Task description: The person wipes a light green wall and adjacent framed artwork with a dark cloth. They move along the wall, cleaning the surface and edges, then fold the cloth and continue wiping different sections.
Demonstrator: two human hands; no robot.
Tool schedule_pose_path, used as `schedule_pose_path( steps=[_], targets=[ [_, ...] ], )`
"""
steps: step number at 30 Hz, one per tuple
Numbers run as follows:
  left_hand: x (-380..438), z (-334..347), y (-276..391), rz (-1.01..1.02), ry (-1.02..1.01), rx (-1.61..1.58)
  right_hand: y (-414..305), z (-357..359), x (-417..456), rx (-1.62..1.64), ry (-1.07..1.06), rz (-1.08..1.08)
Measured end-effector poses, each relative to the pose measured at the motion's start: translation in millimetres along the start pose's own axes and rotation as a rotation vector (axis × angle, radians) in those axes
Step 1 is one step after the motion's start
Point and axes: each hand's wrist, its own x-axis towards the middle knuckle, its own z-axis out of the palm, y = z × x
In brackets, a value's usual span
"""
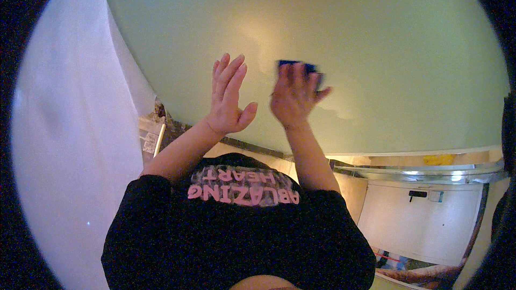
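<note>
My right hand (296, 98), slightly blurred, lies with its fingers spread over a dark blue flat pad or cloth (310, 67) against a smooth pale green surface (387, 56). Only the pad's far edge and outer corner show past the fingers; its exact kind cannot be told. To the left, my left hand (231, 94) is raised before the same surface, its fingers extended and its thumb apart, holding nothing. Whether it touches the surface cannot be told.
A pale lilac-white wall or sheet (76, 108) borders the green surface at left, with a rough, broken corner (159, 108). At lower right are a shiny curved rim (423, 175), a yellow item (439, 159) and a white door-like panel (419, 221) with a black handle.
</note>
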Motion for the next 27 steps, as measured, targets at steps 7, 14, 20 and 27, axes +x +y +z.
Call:
schedule_pose_path(
  steps=[7, 14, 20, 27],
  targets=[
    [24, 1, 25, -0.005, -0.019, 0.006, 18, -21, 98, 0.087, -0.054, 0.117],
    [33, -9, 29, 0.002, -0.014, 0.03, -4, -19, 37, 0.029, -0.038, -0.194],
    [33, -21, 24, -0.008, -0.023, 0.048, 32, -40, 79, 0.179, -0.001, 0.23],
    [35, -29, 17, -0.005, 0.052, 0.014, -39, -24, 108, 0.094, -0.119, -0.043]
  ],
)
